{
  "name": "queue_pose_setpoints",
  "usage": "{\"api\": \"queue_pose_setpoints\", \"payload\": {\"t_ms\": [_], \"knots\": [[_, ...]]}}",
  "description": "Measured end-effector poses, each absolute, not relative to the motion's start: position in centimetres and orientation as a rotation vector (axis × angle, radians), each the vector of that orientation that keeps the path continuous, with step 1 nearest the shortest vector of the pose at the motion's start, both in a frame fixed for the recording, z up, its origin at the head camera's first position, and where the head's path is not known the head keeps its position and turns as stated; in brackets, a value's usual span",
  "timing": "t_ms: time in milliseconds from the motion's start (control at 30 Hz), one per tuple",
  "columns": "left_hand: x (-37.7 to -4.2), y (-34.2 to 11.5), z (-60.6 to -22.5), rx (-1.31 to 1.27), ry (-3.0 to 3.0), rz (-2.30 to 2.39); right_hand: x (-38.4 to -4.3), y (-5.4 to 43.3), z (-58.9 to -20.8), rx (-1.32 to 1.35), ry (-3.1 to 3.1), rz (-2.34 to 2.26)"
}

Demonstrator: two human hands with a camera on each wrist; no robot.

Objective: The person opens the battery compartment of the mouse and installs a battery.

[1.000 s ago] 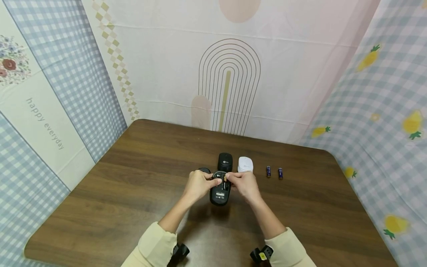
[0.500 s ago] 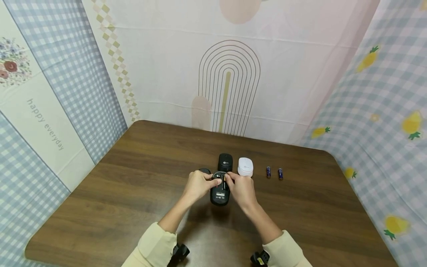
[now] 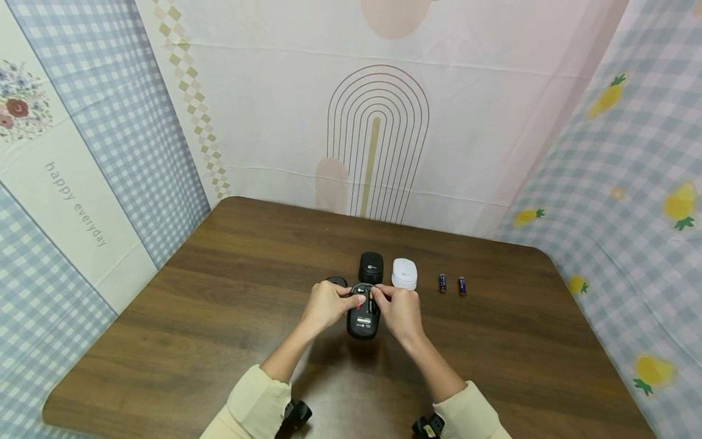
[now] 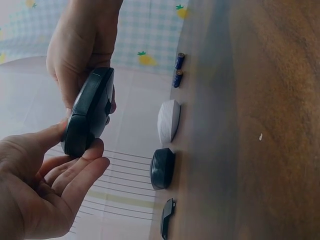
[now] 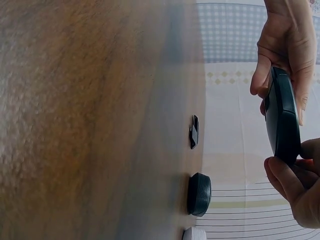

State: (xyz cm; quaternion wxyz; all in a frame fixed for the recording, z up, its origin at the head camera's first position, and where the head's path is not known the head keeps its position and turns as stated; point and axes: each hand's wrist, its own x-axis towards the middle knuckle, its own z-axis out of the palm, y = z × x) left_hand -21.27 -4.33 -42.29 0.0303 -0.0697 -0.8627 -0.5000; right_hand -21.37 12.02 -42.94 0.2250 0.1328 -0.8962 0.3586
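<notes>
A black computer mouse point(image 3: 362, 326) is held above the table with its underside facing up. My left hand point(image 3: 325, 305) grips its upper left edge, thumb on the underside. At the upper right, my right hand point(image 3: 402, 310) pinches the mouse near its open battery slot, where part of a battery point(image 3: 371, 297) shows. A small red light glows on the underside beside my left thumb. In the left wrist view the mouse point(image 4: 89, 115) is seen edge-on between the left hand point(image 4: 55, 185) and the right hand point(image 4: 80, 55).
Behind the mouse stand a second black mouse point(image 3: 371, 266) and a white mouse point(image 3: 404, 272). Two blue batteries point(image 3: 442, 283) lie to the right on the wooden table point(image 3: 219, 292). A thin black cover point(image 5: 194, 132) lies left of the standing mice. Patterned cloths hang around the table.
My right fingers have shifted slightly at the battery slot, revealing more of the white mouse. A red light now shows on the held mouse's underside. My left hand stays in place.
</notes>
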Motion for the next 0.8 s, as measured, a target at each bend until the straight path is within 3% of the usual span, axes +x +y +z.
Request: {"api": "queue_pose_setpoints", "payload": {"t_ms": [800], "knots": [[-21.8, -6.1, -42.7, -0.115, -2.649, -1.578, -21.7, 12.2, -42.7, 0.009, -2.468, 1.696]]}}
